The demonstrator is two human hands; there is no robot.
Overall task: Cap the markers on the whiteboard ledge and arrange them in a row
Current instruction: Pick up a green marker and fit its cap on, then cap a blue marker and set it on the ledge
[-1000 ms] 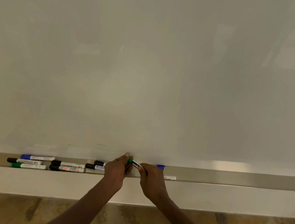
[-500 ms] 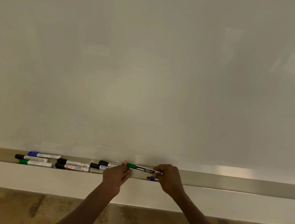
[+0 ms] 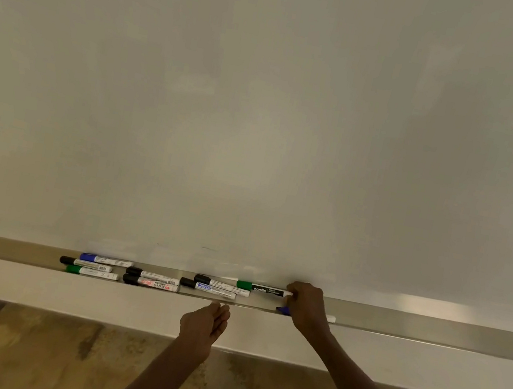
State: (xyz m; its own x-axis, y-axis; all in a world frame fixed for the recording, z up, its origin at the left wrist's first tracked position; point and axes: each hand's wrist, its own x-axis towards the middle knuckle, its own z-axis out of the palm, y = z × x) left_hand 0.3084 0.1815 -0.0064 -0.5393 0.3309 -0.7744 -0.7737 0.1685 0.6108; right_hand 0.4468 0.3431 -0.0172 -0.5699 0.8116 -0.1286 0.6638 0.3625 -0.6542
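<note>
On the long brushed-metal whiteboard ledge (image 3: 430,329), the capped markers sit bunched at the far left: a blue-capped white marker (image 3: 106,260), a black-capped one (image 3: 86,264) and a green-capped one (image 3: 92,272), then two more black-capped pairs toward the middle. My left hand (image 3: 204,324) has let go of the cap end it was pressing half a second ago and now hangs just below the ledge, fingers loosely apart, holding nothing. The green-capped black-barrelled marker (image 3: 261,288) now lies flat on the ledge, right of the group. My right hand (image 3: 305,306) keeps its fingers pinched on the tail end of that marker. So that one looks capped and set in line. A blue-tipped white marker (image 3: 306,314), partly hidden beneath my right hand, likely needs attention next.
</note>
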